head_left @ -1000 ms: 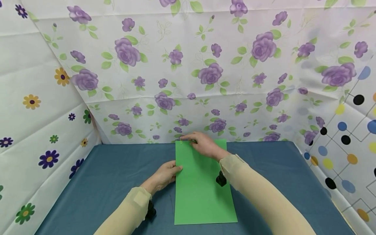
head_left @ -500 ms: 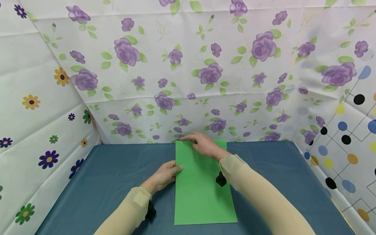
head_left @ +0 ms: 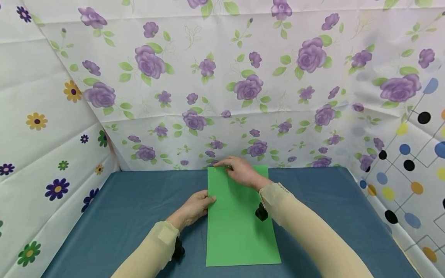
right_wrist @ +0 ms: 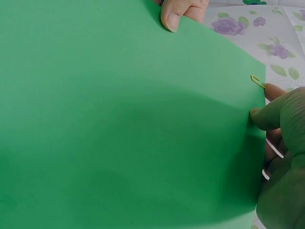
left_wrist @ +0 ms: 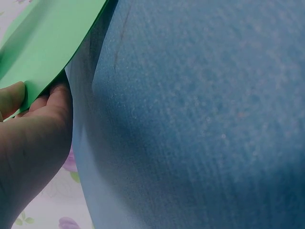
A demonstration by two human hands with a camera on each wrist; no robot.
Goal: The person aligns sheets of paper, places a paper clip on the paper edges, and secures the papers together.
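A green sheet (head_left: 240, 224) lies lengthwise on the blue table (head_left: 132, 208). My left hand (head_left: 196, 206) pinches its left edge; in the left wrist view the thumb lies on top of the sheet (left_wrist: 43, 43) and the fingers (left_wrist: 52, 102) are under it, lifting that edge a little. My right hand (head_left: 240, 172) grips the far edge near the left corner. In the right wrist view my right hand (right_wrist: 281, 143) pinches the sheet (right_wrist: 119, 119) right beside a small yellow-green paper clip (right_wrist: 258, 81) on that edge. The clip (head_left: 214, 168) is barely visible in the head view.
Flowered cloth walls (head_left: 222, 96) close in the table at the back and left, and a dotted cloth (head_left: 410, 162) on the right. The sheet's far edge touches the back wall. Blue tabletop (left_wrist: 200, 119) shows on both sides of the sheet.
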